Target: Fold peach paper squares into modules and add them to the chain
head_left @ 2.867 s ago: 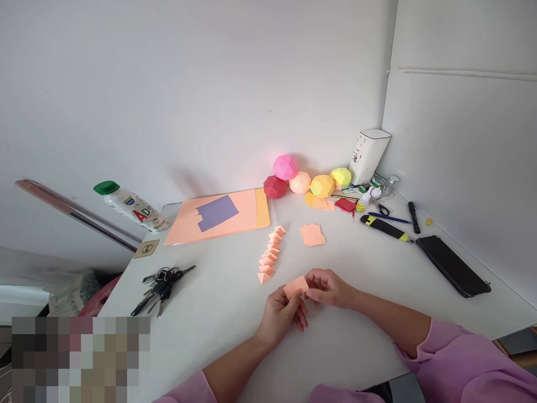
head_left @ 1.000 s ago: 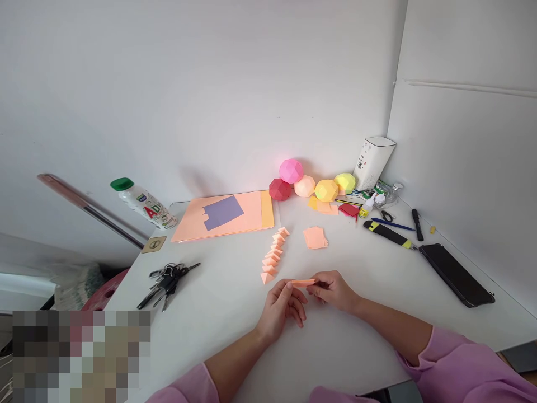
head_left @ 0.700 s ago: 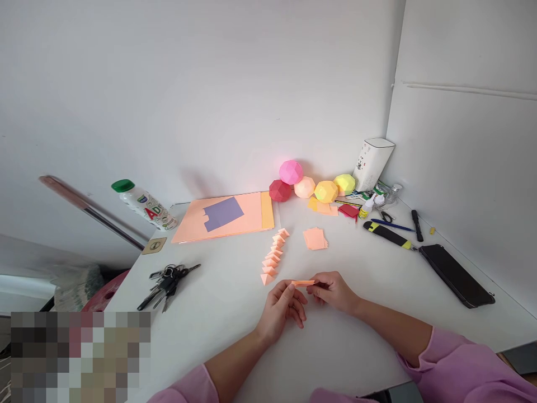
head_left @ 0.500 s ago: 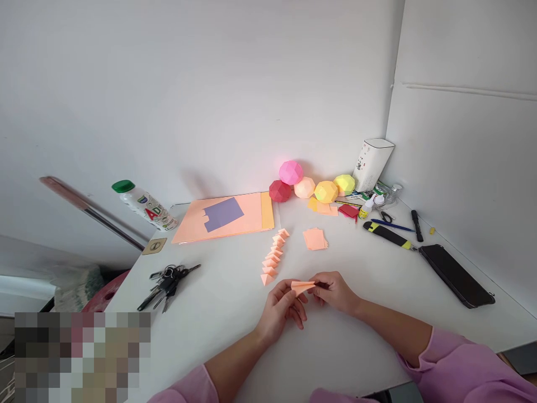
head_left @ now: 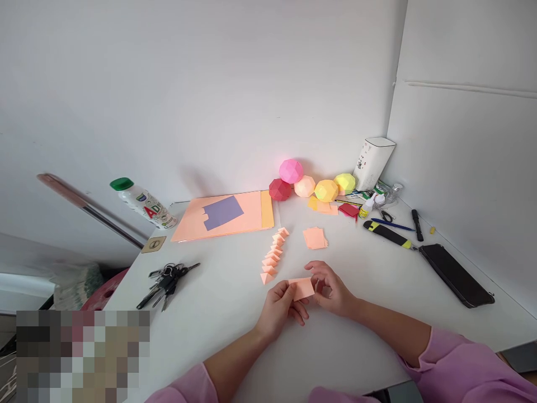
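Observation:
A small peach-coloured piece of paper (head_left: 301, 289) is held between the thumb and fingers of my left hand (head_left: 274, 313), low over the front of the table. It looks folded, with its flat face towards me. At the paper's right edge, my right hand (head_left: 333, 291) has its fingers lifted and apart; whether a fingertip touches the edge is hard to tell. Just beyond my hands runs a row of several folded peach paper pieces (head_left: 272, 258). A stack of peach paper squares (head_left: 315, 238) lies to the right of that row.
Keys (head_left: 168, 284) lie at left, near a bottle (head_left: 145, 202) and large peach sheets (head_left: 251, 210). Several faceted paper balls, including a pink one (head_left: 291, 170), sit by the wall. A utility knife (head_left: 388, 234), scissors (head_left: 386, 216), glue bottle (head_left: 366, 207) and black phone-like slab (head_left: 455, 274) are right.
The paper has turned so that its flat face shows instead of a narrow, curved fold. My right hand's fingers have loosened from its right end and spread. My left hand keeps its hold.

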Tool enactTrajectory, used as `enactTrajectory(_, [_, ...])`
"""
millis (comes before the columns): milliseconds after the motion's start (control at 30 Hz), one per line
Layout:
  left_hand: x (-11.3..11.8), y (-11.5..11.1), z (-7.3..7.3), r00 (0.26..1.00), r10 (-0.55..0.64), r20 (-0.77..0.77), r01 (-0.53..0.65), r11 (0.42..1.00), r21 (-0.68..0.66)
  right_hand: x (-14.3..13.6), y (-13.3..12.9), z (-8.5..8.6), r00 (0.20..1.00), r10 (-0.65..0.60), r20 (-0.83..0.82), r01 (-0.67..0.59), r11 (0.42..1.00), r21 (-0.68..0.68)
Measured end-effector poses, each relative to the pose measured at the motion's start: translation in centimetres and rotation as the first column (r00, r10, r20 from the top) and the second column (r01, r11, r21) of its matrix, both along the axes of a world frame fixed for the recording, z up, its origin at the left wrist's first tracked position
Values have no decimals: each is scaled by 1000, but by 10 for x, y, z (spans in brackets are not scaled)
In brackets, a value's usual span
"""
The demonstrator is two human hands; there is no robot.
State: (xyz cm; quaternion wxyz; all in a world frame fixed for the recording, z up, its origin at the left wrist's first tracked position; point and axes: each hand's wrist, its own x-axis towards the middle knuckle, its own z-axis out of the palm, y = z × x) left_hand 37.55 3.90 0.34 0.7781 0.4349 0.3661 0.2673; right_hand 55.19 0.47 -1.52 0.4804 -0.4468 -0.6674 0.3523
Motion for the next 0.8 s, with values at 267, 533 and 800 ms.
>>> enactTrajectory(267, [-1, 0, -2, 999, -10, 37, 10, 1000, -13, 3, 2, 1, 987, 100, 127, -109, 992, 66])
enactTrajectory(533, [-2, 0, 0, 995, -46, 84, 43, 999, 32, 4, 4, -2, 985, 173, -6, -171, 969, -176])
enactTrajectory(800, [-2, 0, 2, 994, -58, 87, 57, 998, 16, 5, 4, -1, 986, 167, 21, -164, 981, -100])
